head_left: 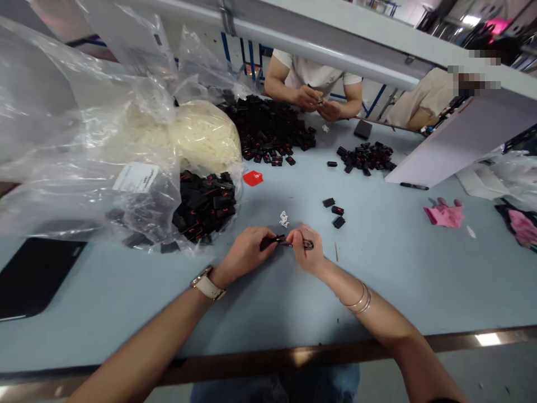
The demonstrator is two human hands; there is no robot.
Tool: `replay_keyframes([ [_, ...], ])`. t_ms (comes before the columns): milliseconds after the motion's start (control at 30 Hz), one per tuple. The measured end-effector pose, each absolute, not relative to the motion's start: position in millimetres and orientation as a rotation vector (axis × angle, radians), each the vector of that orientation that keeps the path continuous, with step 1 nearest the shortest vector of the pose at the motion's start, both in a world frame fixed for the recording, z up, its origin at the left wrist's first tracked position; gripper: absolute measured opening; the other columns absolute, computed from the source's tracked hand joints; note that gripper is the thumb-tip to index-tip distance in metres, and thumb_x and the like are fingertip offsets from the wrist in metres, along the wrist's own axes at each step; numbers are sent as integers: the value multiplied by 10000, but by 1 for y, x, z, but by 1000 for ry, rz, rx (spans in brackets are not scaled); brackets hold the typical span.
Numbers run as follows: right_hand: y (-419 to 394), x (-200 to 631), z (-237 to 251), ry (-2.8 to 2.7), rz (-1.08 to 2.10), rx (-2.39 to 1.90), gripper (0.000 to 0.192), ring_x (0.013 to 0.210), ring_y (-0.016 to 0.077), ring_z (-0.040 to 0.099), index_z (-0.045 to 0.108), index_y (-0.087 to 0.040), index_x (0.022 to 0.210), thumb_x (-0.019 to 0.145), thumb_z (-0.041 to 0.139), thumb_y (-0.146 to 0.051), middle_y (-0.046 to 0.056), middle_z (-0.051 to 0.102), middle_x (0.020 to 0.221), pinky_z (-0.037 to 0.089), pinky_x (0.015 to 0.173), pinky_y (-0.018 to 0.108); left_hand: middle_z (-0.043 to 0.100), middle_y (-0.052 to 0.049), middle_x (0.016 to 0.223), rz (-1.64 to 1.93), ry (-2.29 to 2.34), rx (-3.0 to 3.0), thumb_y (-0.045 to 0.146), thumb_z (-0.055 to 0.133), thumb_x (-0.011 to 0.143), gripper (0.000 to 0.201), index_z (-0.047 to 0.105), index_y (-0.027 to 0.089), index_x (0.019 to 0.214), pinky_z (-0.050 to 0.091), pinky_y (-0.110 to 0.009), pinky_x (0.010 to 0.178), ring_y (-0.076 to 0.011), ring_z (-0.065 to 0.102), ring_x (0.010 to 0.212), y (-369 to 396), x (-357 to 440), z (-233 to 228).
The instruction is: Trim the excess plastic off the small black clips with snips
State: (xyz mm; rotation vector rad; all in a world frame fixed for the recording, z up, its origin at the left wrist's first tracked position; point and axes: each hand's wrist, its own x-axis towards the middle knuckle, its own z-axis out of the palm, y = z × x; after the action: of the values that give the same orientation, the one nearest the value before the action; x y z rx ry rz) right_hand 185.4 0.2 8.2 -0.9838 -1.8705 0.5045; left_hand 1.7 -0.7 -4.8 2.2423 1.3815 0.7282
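My left hand (248,253) is closed on a small black plastic part (268,242), pinched between thumb and fingers. My right hand (307,252) grips a slim dark metal tool (309,244) with a rounded, looped end; its exact kind is unclear. The tool's tip meets the black part between my hands. Just beyond them lies a little heap of tiny white pieces (284,218). To the right of that heap are three loose black parts (337,210) with red marks. A clear bag (136,178) at left holds more black parts (205,204).
Cream-coloured pieces (205,137) fill another clear bag. Behind are a large pile of black parts (268,126), a smaller pile (367,158) and a red tag (253,178). A co-worker's hands (319,103) work opposite. Pink gloves (445,214) and a white partition (457,140) stand right.
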Motion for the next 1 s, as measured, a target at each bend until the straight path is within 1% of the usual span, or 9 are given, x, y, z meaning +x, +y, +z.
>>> replay_keyframes([
  [167, 2, 184, 8, -1899, 536, -988, 405, 588, 136, 548, 552, -206, 665, 971, 318, -329, 15, 588, 597, 431, 650, 289, 675, -32, 784, 734, 1368, 2233, 268, 575, 829, 84, 613, 193, 829, 466, -309, 702, -176, 603, 709, 0, 2, -4],
  [367, 3, 182, 11, -1956, 555, -1038, 353, 617, 143, 571, 558, -211, 674, 953, 359, -296, 24, 638, 638, 430, 659, 292, 670, -40, 769, 744, 1367, 2258, 262, 574, 833, 91, 612, 180, 823, 459, -313, 674, -183, 600, 702, 0, 2, -6],
  [667, 1, 185, 8, -1803, 588, -1041, 392, 596, 144, 560, 570, -203, 660, 955, 338, -317, 24, 601, 600, 439, 640, 296, 659, -25, 746, 780, 1359, 2267, 260, 585, 821, 76, 610, 188, 824, 459, -300, 660, -166, 591, 671, 0, 2, -6],
  [867, 3, 184, 10, -1881, 573, -1037, 369, 586, 140, 554, 551, -208, 659, 949, 341, -299, 20, 599, 595, 431, 623, 289, 663, -28, 755, 780, 1358, 2249, 267, 583, 818, 75, 612, 197, 819, 461, -309, 676, -176, 598, 692, 0, 2, -8],
  [1000, 3, 183, 11, -1979, 514, -1039, 351, 584, 135, 555, 532, -209, 653, 946, 351, -277, 17, 603, 591, 425, 648, 290, 664, -33, 756, 771, 1374, 2234, 283, 573, 824, 93, 610, 199, 808, 459, -315, 674, -184, 600, 699, -1, 2, -8],
])
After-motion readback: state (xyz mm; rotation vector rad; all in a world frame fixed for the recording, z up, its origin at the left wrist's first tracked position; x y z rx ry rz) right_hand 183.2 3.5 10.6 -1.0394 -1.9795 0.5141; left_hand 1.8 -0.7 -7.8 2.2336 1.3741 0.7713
